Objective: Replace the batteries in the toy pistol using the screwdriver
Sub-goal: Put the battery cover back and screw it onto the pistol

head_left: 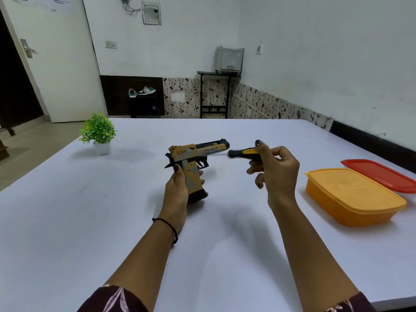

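The toy pistol (193,154) is yellow, grey and black, held upright above the white table (112,221) with its barrel pointing right. My left hand (176,188) grips its handle from the left side. My right hand (273,170) is raised just right of the barrel and holds a screwdriver (242,152) with a black and yellow handle, blurred and lying about level; its handle end points left towards the muzzle. The screwdriver's shaft and tip are hidden behind my fingers.
An orange plastic box (353,197) stands at the right of the table, with a red lid (380,174) lying behind it. A small potted green plant (99,134) sits at the far left corner. A wall runs along the table's right side.
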